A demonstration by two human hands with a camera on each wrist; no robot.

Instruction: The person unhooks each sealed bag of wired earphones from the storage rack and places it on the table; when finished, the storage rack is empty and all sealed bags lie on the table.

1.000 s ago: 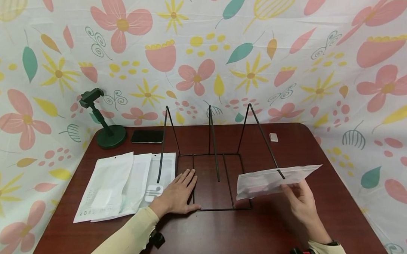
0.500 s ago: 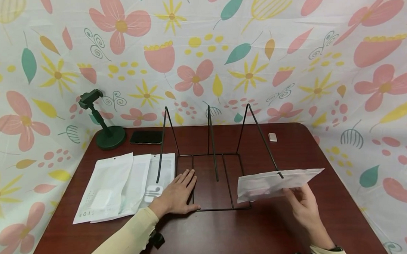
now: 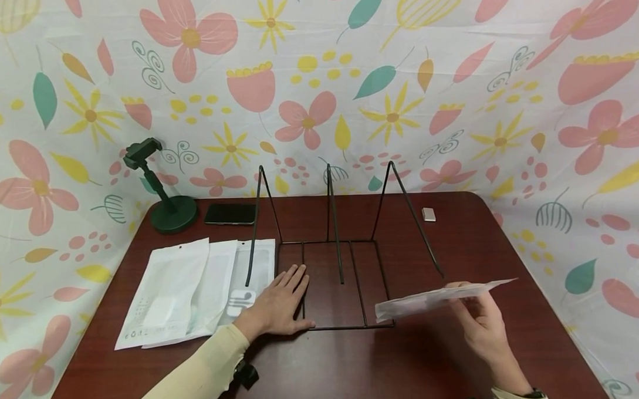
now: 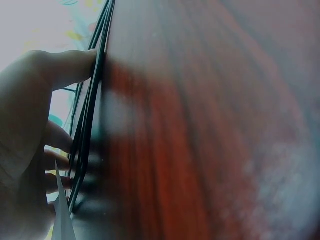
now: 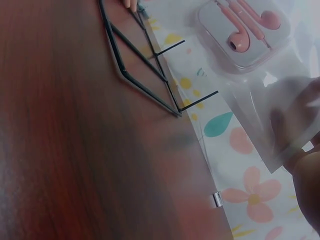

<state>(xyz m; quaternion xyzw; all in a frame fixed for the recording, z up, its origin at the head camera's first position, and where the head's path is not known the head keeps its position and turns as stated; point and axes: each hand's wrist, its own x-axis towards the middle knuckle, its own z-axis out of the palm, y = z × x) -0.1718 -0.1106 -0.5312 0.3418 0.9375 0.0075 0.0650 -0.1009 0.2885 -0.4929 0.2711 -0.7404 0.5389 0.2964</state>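
My right hand [image 3: 485,329] pinches the right end of a clear-and-white plastic packet [image 3: 434,301], held nearly flat above the table. Inside the packet, pink wired earphones [image 5: 240,41] in a clear case show in the right wrist view. Close behind the packet is the tip of the right-hand prong of a black wire display rack [image 3: 350,327]; the two look apart. My left hand [image 3: 281,303] rests with spread fingers on the left part of the rack's base, its thumb at the front bar. In the left wrist view, the left hand [image 4: 30,115] touches the black wires.
Left of the rack lie overlapping white packets [image 3: 169,287], one with white earphones [image 3: 242,301]. Behind stand a dark green stand [image 3: 173,213] and a black phone [image 3: 230,214]. A small white block [image 3: 428,214] lies at the back right. A flowered cloth hangs behind the table.
My right hand has drawn the packet slightly down and towards me, tipping it flatter. The right prong's tip, which overlapped the packet before, now shows behind it. My left hand stays put.
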